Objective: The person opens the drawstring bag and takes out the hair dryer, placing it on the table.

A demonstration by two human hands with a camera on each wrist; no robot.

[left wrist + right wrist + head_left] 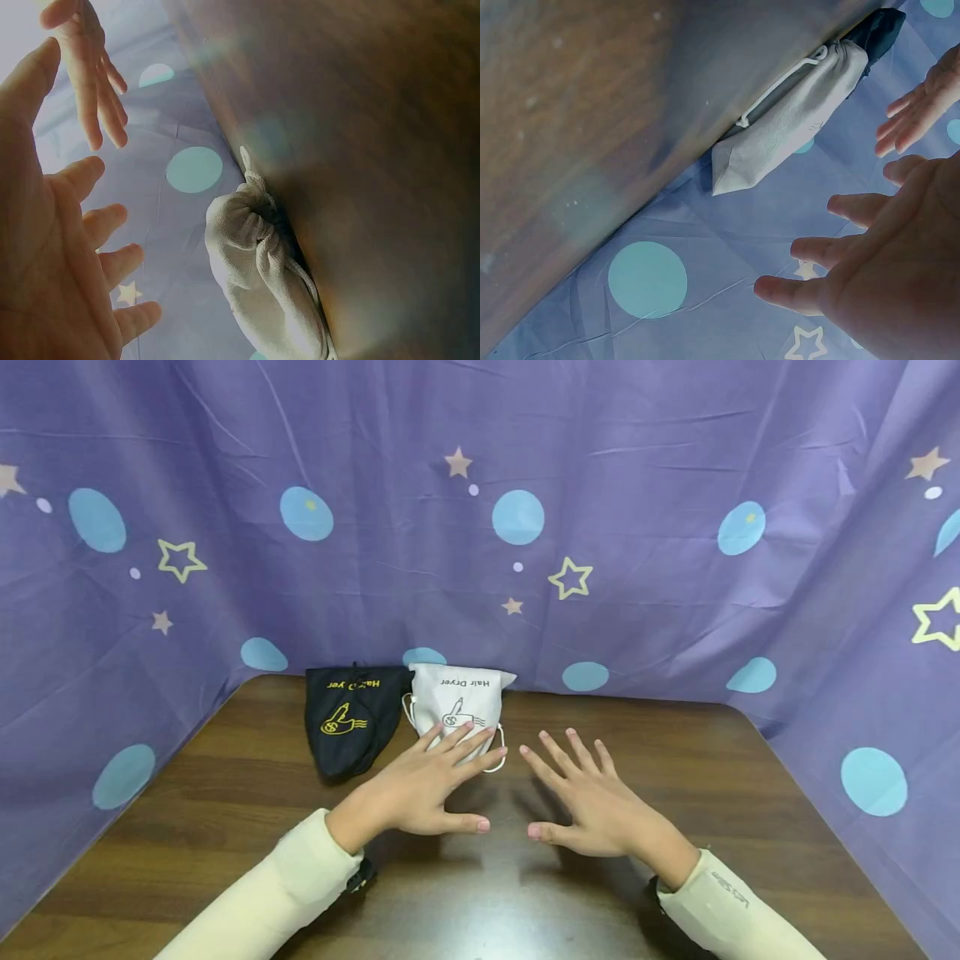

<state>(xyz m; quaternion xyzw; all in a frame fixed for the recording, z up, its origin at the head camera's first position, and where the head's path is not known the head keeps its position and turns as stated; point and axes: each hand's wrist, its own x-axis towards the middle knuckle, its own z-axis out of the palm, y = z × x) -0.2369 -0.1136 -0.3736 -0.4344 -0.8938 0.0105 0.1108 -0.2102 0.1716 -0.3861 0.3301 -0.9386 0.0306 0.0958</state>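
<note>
My left hand is held over the table with fingers spread and straight, holding nothing. In the head view its fingertips overlap the lower part of a white drawstring pouch printed "Hair Dryer". My right hand is likewise spread and bare, to the right of the white pouch. To the left of that pouch lies a black drawstring pouch with the same print in yellow. Both wrist views show the white pouch lying on the table, bulging; the black pouch shows behind it in the right wrist view.
The pouches lie near the far edge of a brown wooden table. Around its back and sides hangs a purple curtain with blue dots and stars. Pale sleeves cover both forearms, with a dark wrist strap at the left cuff.
</note>
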